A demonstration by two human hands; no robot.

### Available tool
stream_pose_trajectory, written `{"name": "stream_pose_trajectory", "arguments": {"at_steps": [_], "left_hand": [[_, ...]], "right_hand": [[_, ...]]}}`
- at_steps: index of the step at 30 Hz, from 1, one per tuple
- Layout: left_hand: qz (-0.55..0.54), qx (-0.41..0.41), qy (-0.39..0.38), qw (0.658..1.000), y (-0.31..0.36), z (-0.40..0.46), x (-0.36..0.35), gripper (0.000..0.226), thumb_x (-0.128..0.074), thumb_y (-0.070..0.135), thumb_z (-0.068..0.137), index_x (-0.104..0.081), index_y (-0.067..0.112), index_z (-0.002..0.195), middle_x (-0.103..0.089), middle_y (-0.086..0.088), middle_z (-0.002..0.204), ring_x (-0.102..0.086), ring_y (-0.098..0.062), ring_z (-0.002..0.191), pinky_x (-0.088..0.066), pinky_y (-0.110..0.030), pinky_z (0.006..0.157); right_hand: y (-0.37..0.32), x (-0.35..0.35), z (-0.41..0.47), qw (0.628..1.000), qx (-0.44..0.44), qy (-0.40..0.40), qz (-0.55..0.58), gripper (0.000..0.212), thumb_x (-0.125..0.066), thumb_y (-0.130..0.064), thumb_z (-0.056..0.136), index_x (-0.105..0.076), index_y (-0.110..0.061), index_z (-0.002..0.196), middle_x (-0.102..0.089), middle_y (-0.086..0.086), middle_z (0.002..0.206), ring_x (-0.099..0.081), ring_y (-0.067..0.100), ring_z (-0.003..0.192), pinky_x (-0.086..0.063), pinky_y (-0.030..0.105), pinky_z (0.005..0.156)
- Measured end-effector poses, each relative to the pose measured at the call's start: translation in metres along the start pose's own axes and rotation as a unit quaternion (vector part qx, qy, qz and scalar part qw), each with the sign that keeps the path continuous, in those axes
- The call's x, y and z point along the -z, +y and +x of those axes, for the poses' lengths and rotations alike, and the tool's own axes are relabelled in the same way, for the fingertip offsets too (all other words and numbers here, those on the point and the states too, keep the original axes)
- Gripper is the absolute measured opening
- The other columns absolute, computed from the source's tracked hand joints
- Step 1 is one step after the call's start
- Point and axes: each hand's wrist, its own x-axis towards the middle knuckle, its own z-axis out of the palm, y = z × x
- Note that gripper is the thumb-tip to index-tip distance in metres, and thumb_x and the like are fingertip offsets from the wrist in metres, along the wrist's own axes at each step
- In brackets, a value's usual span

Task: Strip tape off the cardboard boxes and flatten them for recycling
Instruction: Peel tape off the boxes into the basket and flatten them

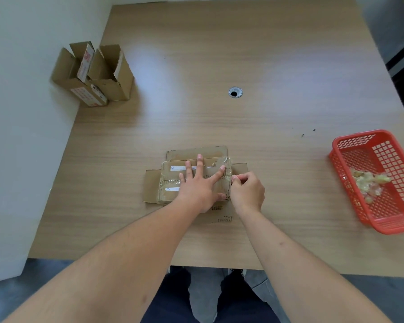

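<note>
Head view showed one cardboard box (191,178) lying flat on the table (243,66) directly before the person, flaps spread, its upper face covered in glossy clear tape (170,183) with white label strips showing through. Left hand (200,186) lay on top of that box with fingers straight and spread, pressing it down and holding nothing. Right hand (247,192) sat just right of it at the box's right edge, fingers curled and fingertips pinched together on what looked like a lifted end of tape; the strip itself was too thin and clear to confirm. Judged stage: peeling under way on this box, most of its tape not yet off. Far off to the left of the grip and away from the person, two more boxes (93,75) stood upright at the table's edge, flaps open, printed tape or labels on them, neither flattened, so both appeared untouched. Well to the right of the grip, a red basket (373,180) held a wad of crumpled pale tape (369,183), which suggested some stripping was done and discarded there. Remaining, by my reading: finish this box, then strip and flatten the standing pair.
</note>
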Motion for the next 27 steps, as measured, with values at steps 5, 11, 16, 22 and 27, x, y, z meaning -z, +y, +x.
{"name": "stream_pose_trajectory", "arguments": {"at_steps": [5,11,16,22,27], "left_hand": [[0.001,-0.002,-0.002,1.000,-0.001,-0.001,0.002,0.081,-0.049,0.068,0.095,0.008,0.061,0.152,0.039,-0.008,0.161,0.026,-0.047,0.149,-0.002,-0.063,0.123],[-0.001,-0.003,0.002,1.000,-0.002,0.001,0.000,0.082,-0.048,0.071,0.093,0.008,0.062,0.151,0.038,-0.008,0.161,0.026,-0.046,0.149,-0.003,-0.063,0.123],[-0.006,-0.003,-0.002,1.000,-0.003,0.001,0.000,0.084,-0.050,0.071,0.093,0.010,0.063,0.150,0.040,-0.007,0.160,0.027,-0.046,0.148,-0.001,-0.063,0.123],[-0.007,-0.005,0.003,1.000,-0.003,0.000,0.000,0.084,-0.052,0.071,0.092,0.007,0.062,0.151,0.038,-0.008,0.161,0.026,-0.046,0.149,-0.002,-0.063,0.123],[-0.011,-0.005,0.001,1.000,-0.003,-0.001,0.000,0.084,-0.052,0.070,0.092,0.007,0.062,0.151,0.038,-0.007,0.161,0.027,-0.046,0.149,-0.001,-0.063,0.123]], "right_hand": [[0.002,-0.007,-0.005,0.991,0.125,0.039,-0.039,0.013,-0.066,-0.024,0.093,-0.063,-0.020,0.080,-0.066,-0.004,0.087,-0.059,0.024,0.082,-0.038,0.032,0.065],[0.019,0.013,0.007,0.940,0.321,-0.089,-0.073,0.015,-0.071,-0.019,0.093,-0.082,-0.019,0.103,-0.066,0.000,0.096,-0.068,0.021,0.085,-0.058,0.037,0.077],[0.006,0.027,0.022,0.911,0.329,-0.154,-0.197,0.015,-0.073,-0.011,0.087,-0.082,-0.020,0.095,-0.074,0.004,0.091,-0.068,0.027,0.090,-0.055,0.038,0.080],[-0.001,0.024,0.027,0.904,0.319,-0.158,-0.237,0.020,-0.069,-0.020,0.093,-0.080,-0.026,0.109,-0.073,0.006,0.102,-0.065,0.030,0.099,-0.053,0.037,0.085],[0.001,0.018,0.028,0.921,0.307,-0.122,-0.207,0.012,-0.069,-0.021,0.092,-0.081,-0.022,0.096,-0.075,0.003,0.099,-0.067,0.026,0.097,-0.054,0.037,0.085]]}}
